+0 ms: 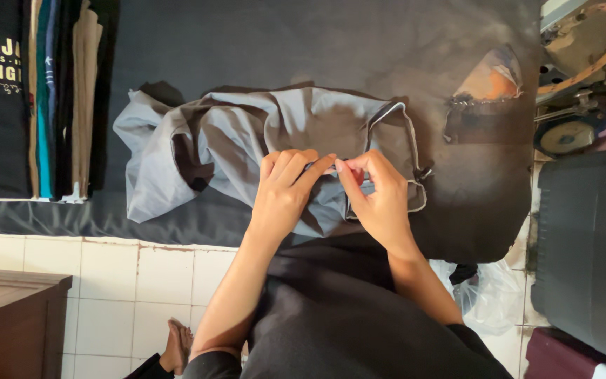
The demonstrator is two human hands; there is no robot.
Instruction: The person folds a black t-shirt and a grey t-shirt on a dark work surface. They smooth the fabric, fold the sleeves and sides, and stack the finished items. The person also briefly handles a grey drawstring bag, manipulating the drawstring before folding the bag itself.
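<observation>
A crumpled grey garment with dark trim lies on a dark padded work surface. My left hand and my right hand meet over the garment's right part, fingertips pinching its fabric close together near a trimmed edge. Both hands rest on the cloth. Whether anything small sits between the fingertips is too fine to see.
A stack of folded shirts sits at the far left. The surface's torn right end shows orange padding. A machine stands at the top right, a dark cushion below it. White floor tiles, a wooden cabinet and a plastic bag lie below.
</observation>
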